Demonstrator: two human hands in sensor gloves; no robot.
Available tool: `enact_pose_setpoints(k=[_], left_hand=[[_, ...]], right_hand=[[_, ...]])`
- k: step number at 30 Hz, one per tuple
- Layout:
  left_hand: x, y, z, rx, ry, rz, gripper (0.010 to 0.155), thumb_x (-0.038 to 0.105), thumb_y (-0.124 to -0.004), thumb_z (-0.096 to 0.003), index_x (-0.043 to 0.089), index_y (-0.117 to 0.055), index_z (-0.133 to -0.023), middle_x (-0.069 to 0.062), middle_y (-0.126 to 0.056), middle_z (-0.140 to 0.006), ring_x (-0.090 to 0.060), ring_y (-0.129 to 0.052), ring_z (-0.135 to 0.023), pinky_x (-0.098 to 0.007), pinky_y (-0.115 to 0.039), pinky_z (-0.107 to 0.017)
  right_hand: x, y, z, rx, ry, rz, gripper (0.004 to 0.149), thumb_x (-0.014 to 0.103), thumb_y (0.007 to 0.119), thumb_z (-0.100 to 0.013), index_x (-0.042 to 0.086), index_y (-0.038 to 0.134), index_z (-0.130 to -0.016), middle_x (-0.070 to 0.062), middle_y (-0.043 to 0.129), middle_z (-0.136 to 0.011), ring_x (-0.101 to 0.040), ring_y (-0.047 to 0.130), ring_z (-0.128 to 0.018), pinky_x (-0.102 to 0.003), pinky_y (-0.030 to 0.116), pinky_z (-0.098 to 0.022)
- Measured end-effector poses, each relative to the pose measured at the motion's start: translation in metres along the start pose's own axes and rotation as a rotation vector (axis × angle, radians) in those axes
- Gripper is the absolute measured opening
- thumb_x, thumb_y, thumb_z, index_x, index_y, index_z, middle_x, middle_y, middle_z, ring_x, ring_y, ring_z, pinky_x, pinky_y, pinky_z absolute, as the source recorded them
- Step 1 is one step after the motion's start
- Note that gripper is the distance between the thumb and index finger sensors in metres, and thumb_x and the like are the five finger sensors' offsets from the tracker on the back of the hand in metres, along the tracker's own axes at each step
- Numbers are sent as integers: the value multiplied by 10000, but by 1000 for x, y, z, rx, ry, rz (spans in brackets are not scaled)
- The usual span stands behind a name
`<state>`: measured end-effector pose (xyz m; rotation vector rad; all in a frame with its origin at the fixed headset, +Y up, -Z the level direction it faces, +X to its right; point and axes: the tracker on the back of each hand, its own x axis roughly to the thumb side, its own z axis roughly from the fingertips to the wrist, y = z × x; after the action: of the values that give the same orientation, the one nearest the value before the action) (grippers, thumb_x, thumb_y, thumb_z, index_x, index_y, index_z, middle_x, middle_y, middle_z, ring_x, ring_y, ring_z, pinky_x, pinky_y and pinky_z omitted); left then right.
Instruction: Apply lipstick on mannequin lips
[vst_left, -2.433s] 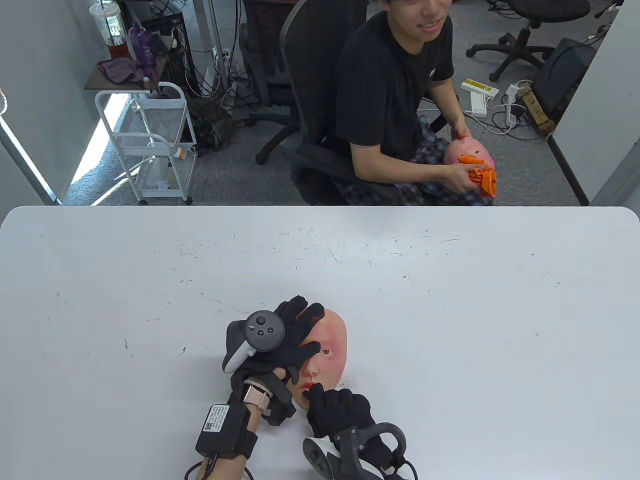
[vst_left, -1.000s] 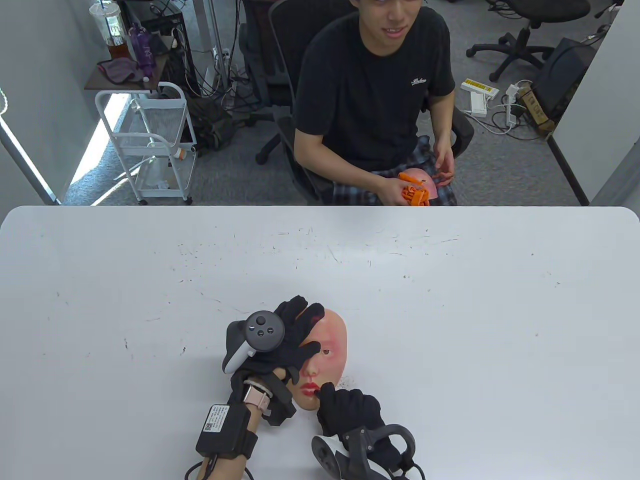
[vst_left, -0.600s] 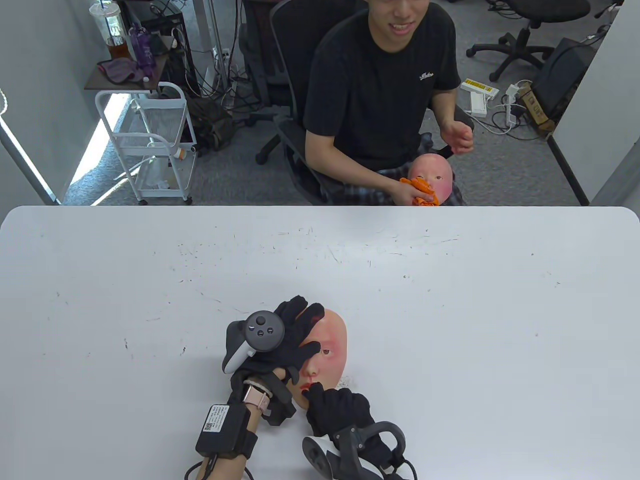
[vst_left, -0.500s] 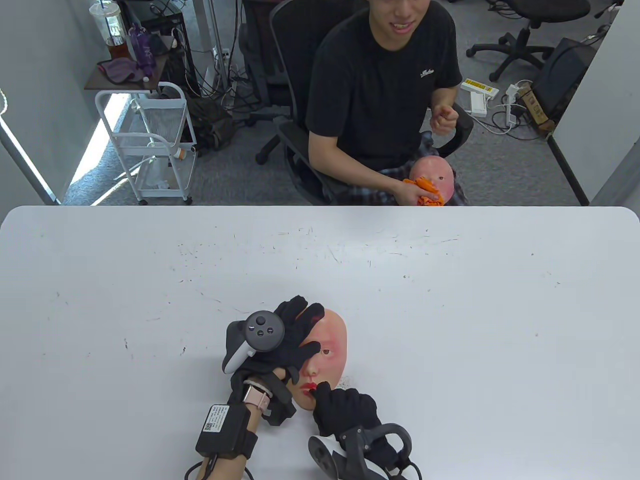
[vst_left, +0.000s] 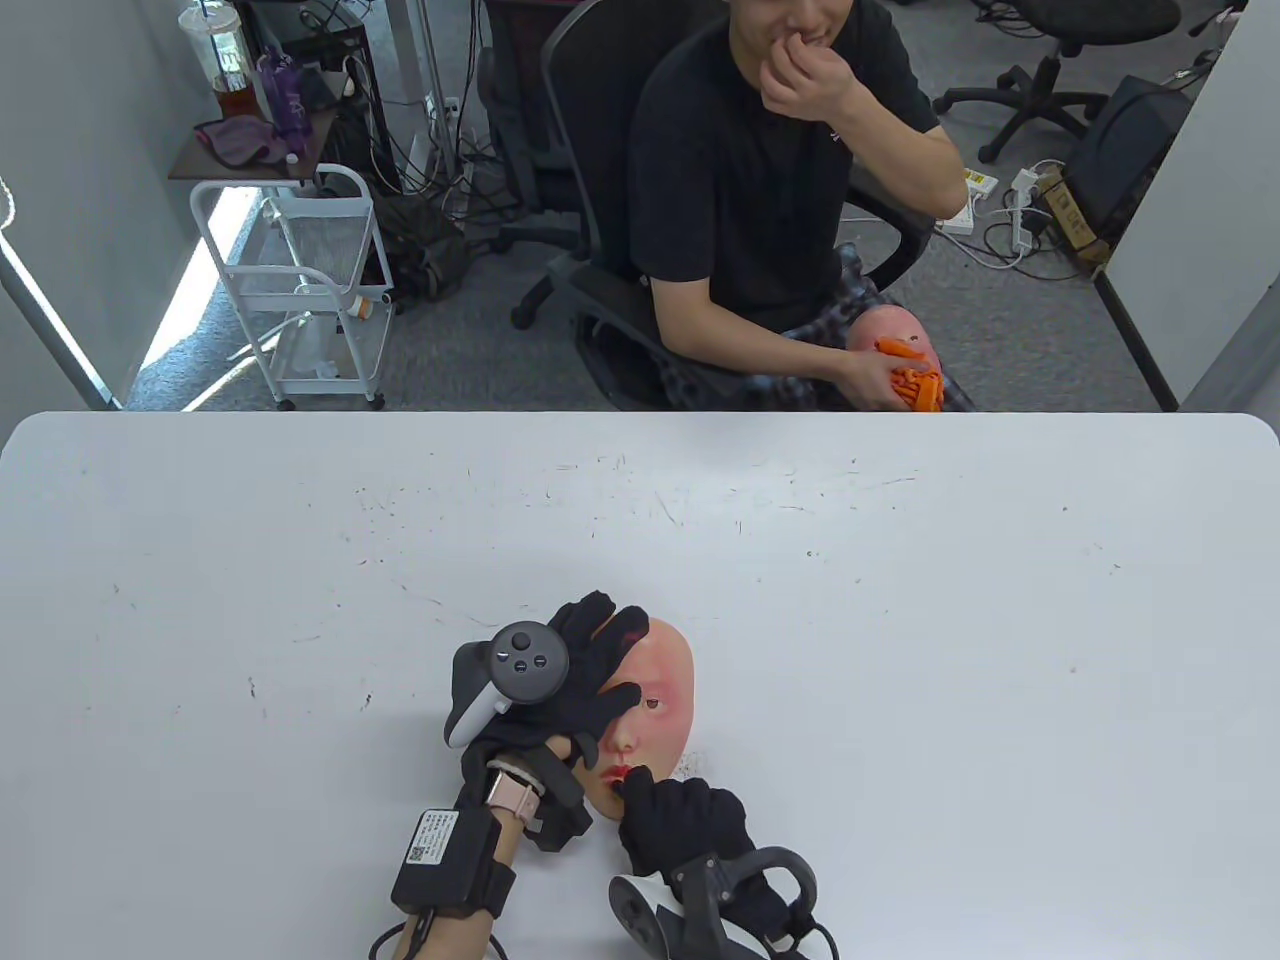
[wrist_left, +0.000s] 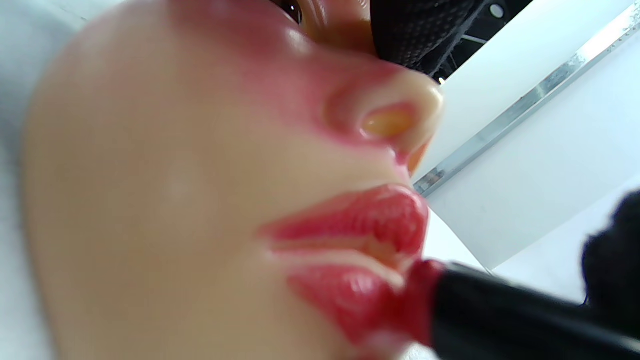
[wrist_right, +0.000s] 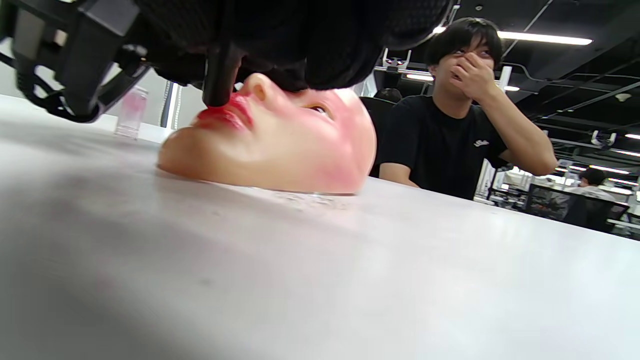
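Two gloved hands work on one mask (vst_left: 660, 690) with one lipstick (wrist_left: 500, 320). A second mask (vst_left: 895, 335) sits in the lap of a man (vst_left: 770, 190) across the table (vst_left: 900, 620), under his hand and something orange.

The mask lies face up on the table near its front edge, chin toward the person. The left hand (vst_left: 560, 680) rests flat over the mask's left half, fingers spread across brow and cheek. The right hand (vst_left: 685, 815) sits just below the chin, fingers curled around the lipstick, which is hidden from above. In the left wrist view its red tip touches the lower lip (wrist_left: 345, 295); both lips are red. In the right wrist view the black tube (wrist_right: 219, 75) stands nearly upright on the mouth.

The table is white and scuffed. Behind it are grey carpet, a white wire cart (vst_left: 300, 290), office chairs and floor cables.
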<state>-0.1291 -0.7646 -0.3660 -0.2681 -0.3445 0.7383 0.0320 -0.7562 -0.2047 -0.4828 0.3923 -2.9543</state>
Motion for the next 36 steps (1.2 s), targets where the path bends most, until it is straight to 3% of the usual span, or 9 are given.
enact_pose_setpoints(k=[21,28,36], left_hand=[[-2,0,-1,-5,-2,11,766,424,-778,-521,506,-357,-1155,75,-100,-1244,-280,-68,-1138,-609,-262,-824],[-2,-1,0,-1,-3,9,765,426,-772,-524,503,-349,-1157,75,-94,-1244,-279,-65,-1137,-607,-260,-826],[-2,-1,0,0,-3,14,766,425,-775,-522,505,-354,-1156,75,-94,-1245,-282,-64,-1137,-610,-257,-824]], right_hand=[[-5,4,0,33,-25,-92,505,444,751,-469,185,796,-899,-4,916,-583,-261,908,-563,-423,749,-471],[-13,5,-1,50,34,-74,503,440,756,-469,180,798,-898,-8,916,-582,-264,907,-562,-426,747,-470],[-5,3,1,30,-17,-70,505,444,753,-465,187,799,-897,-3,918,-582,-262,911,-561,-425,750,-470]])
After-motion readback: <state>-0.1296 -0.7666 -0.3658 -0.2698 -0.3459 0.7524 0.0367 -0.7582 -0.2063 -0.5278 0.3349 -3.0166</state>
